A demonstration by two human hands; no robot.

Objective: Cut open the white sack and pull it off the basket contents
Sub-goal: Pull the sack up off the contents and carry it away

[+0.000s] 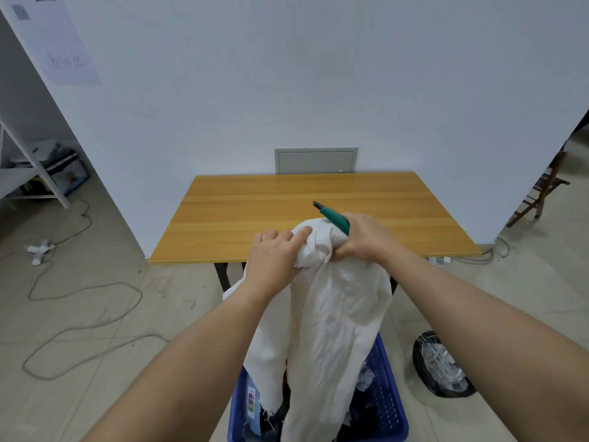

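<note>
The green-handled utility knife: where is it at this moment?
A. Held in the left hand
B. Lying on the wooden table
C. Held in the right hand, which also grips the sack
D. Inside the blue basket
C: the green-handled utility knife sticks out of the right hand, which also bunches the top of the white cloth sack.
</note>
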